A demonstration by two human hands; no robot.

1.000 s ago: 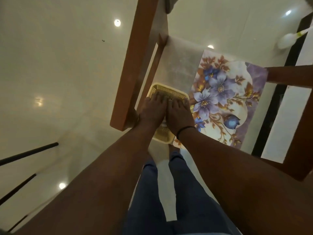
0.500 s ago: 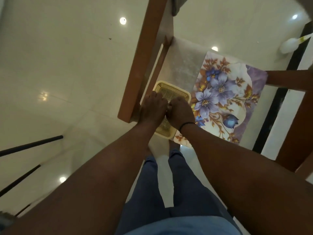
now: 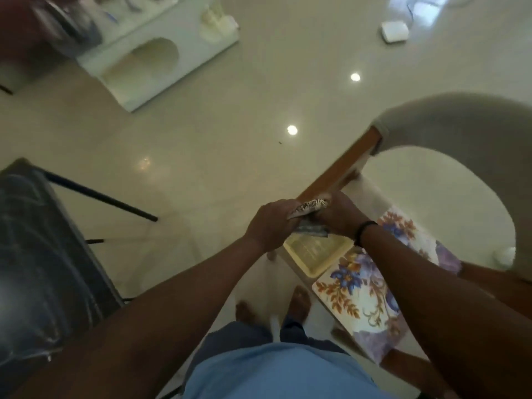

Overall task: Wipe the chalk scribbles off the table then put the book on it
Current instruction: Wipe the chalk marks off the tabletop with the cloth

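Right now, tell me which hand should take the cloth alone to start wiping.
Probably the left. Both hands grip the bunched cloth above the yellow basket, but the left hand wraps its end more fully, while the right hand holds it from the far side.

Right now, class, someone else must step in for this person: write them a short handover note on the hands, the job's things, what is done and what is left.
Left hand: grips one end of a patterned cloth.
Right hand: grips the other end, with something bluish below it; what that is cannot be told.
Both hold the cloth above a yellow basket beside a floral mat.
Done: cloth is in hand.
Not visible: chalk scribbles, book; the table cannot be picked out with certainty.
Left: find the scribbles, wipe them off, then set the book on the table.
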